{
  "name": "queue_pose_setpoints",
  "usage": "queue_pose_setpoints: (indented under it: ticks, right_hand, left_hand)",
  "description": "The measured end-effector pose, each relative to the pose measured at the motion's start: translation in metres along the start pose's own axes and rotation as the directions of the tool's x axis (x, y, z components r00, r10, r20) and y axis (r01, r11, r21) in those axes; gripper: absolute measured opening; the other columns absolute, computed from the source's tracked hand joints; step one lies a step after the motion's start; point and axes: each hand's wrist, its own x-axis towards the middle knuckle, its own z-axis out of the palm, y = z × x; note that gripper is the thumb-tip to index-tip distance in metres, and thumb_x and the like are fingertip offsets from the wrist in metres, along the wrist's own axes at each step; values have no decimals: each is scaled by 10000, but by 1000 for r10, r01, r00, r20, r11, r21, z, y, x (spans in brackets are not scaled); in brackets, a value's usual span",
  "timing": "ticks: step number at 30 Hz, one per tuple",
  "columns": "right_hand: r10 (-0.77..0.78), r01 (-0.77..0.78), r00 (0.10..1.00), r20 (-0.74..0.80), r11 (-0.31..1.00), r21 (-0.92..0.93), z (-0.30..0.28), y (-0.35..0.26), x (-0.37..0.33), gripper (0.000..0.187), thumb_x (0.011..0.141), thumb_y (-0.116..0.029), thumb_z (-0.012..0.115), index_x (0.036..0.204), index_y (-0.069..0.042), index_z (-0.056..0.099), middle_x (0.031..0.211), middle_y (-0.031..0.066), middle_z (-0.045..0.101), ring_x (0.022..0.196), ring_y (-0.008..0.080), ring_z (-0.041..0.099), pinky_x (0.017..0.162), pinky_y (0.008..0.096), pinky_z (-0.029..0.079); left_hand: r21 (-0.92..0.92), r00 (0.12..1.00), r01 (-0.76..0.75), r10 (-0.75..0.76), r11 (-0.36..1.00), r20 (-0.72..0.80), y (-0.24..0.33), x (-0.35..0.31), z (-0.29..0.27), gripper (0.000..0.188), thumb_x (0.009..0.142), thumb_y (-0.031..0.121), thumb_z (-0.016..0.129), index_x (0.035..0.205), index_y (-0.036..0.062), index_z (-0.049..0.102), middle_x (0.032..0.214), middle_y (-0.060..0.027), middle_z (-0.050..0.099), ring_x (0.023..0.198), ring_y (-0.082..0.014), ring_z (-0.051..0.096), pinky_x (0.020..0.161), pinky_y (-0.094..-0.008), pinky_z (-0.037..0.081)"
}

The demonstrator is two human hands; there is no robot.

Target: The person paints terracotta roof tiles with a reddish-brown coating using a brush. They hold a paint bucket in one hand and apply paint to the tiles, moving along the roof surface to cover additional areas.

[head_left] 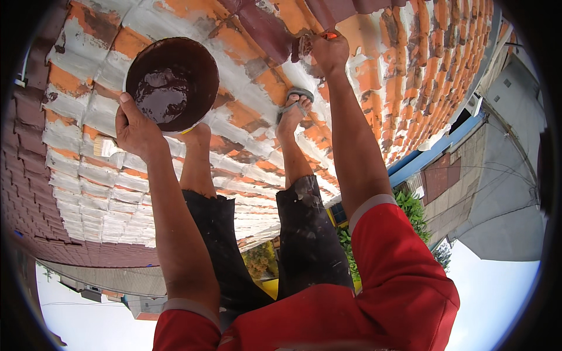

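Note:
At the upper left, my left hand (137, 130) grips the rim of a round bucket (202, 67), thumb up on its edge; the other fingers are mostly hidden behind it. Glossy dark brown paint (161, 96) lies in the bucket. My right hand (331, 54) reaches out to the top of the view, closed round a paintbrush (302, 48) with a bit of orange showing at its handle. Its brown-coated bristles are at the border between freshly brown roof tiles (263, 28) and worn orange and whitish tiles (404, 70).
My sandalled right foot (295, 105) stands on the tiles, below the brush; my left foot is partly behind the bucket. Brown-painted tiles (26, 175) run down the left side. Past the roof's edge are a grey roof (497, 193) and green plants (413, 210).

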Motion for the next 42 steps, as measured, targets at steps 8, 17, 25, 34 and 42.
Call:
queue_pose_setpoints:
  ticks: [8,17,25,34,42]
  right_hand:
    - [-121,87,980,159,975,202,49,-57,27,274,908,-225,706,1042,8,757,985,218,797,930,341,780,886,418,603]
    - [237,-376,898,371,-22,926,26,-99,-9,213,1045,-29,620,1178,128,567,1094,247,708,807,371,760,801,433,736]
    - [416,-245,894,169,135,960,50,-99,-34,183,974,35,679,1117,45,566,1035,185,690,836,307,754,757,426,717]
    - [51,-85,996,74,278,957,34,-120,-29,166,919,50,746,1026,-13,637,996,129,720,803,247,754,768,396,701]
    - [-84,126,992,-93,656,744,32,-108,-24,119,897,51,737,931,-33,659,949,122,745,827,215,750,728,338,666]
  left_hand:
    - [-17,1000,-17,18,1000,21,-7,3,-3,546,1005,502,796,1098,-35,790,1060,-125,794,922,-206,749,820,-356,648]
    - [-6,999,-24,25,1000,21,-3,0,-1,520,1018,489,782,1086,-27,792,1044,-105,793,914,-194,742,820,-354,645]
    - [17,999,-12,11,1000,44,-3,3,-2,527,1015,507,771,1148,-2,799,1119,-104,796,968,-223,754,860,-369,656]
    - [-11,998,-49,50,999,38,-3,2,0,498,1032,482,768,1068,-14,805,1020,-82,783,885,-174,710,802,-346,616]
    - [-5,999,-25,25,1000,28,-2,3,-2,498,1034,485,762,1061,-11,801,1025,-89,788,879,-178,720,799,-349,628]
